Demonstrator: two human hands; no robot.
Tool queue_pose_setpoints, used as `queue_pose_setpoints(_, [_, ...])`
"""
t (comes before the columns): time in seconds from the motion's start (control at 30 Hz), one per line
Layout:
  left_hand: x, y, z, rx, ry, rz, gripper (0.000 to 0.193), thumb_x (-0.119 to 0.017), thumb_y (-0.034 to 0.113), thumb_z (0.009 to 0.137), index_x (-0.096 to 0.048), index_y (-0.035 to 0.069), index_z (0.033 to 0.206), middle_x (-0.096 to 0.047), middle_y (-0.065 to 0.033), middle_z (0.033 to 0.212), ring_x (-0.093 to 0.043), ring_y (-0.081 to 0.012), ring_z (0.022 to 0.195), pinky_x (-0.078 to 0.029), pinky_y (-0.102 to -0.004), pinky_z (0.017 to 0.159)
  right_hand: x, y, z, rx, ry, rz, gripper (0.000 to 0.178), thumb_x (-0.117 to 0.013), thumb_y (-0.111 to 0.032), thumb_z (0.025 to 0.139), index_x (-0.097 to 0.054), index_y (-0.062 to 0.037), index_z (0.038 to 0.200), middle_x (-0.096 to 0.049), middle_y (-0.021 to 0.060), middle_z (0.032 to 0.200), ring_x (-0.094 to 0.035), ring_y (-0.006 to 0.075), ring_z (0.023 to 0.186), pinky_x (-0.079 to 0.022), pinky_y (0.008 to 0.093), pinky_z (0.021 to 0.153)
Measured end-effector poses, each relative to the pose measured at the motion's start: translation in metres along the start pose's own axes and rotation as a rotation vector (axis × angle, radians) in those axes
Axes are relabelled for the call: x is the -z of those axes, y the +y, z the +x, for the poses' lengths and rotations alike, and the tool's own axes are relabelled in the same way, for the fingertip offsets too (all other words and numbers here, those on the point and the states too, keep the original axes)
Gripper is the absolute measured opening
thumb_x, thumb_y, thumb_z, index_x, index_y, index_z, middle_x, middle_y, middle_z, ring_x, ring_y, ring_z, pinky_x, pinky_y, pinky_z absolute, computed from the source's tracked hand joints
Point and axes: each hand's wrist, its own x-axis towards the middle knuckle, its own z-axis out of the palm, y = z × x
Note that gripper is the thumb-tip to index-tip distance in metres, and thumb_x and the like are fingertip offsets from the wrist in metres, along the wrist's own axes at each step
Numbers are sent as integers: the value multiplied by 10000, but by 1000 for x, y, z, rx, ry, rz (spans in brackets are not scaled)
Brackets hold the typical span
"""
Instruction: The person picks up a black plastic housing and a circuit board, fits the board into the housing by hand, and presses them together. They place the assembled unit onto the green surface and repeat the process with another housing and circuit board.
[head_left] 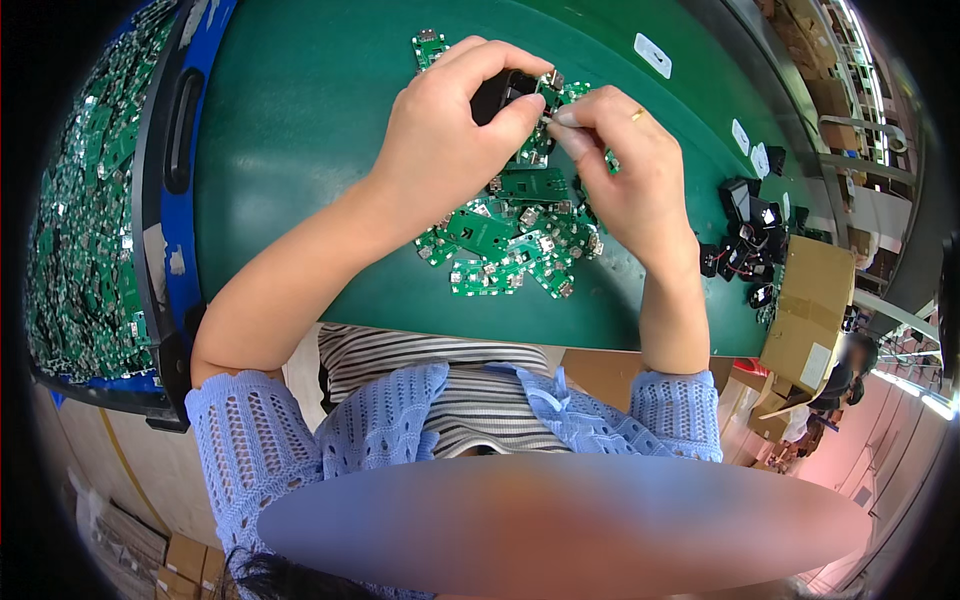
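Over the far part of the green table, my left hand is closed, its thumb and forefinger gripping a small green circuit board by its upper end. A black part shows inside the curl of that hand; whether it is joined to the board cannot be seen. Against the board's right edge, my right hand pinches thumb and fingertips together, and what lies between them is too small to make out. Just below both hands lies a loose pile of green circuit boards with metal connectors. Another board rests beyond my left hand.
To the left stands a blue bin with a dark rim, filled with many green boards. Black parts with wires lie at the table's right side, beside an open cardboard box. Another person is far off at right.
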Motion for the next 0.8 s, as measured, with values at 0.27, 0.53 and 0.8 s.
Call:
queue_pose_setpoints(0.27, [3,5,-1,212,-88,-120,157,-582,85,757,-601,31,904,-577,-47,816,-564,-125,705,-463,-259,624,-3,7,-5,-143,4,341,98,-631,-11,733,-572,-9,811,-579,70,747,-558,200,667,-444,283,588])
queue_pose_setpoints(0.53, [1,3,-2,292,-175,-174,194,-559,89,832,-577,66,1024,-542,22,755,-485,-12,569,-407,-145,461,-2,7,-7,-297,-30,468,94,-612,21,726,-557,-9,796,-572,78,758,-565,209,694,-445,297,605])
queue_pose_setpoints(0.8, [-4,-1,-5,90,-96,49,147,-574,98,746,-591,39,880,-555,-88,824,-578,-231,749,-472,-311,666,-9,6,-3,-19,-40,222,155,-545,117,647,-489,-7,722,-547,99,711,-565,272,715,-461,332,611])
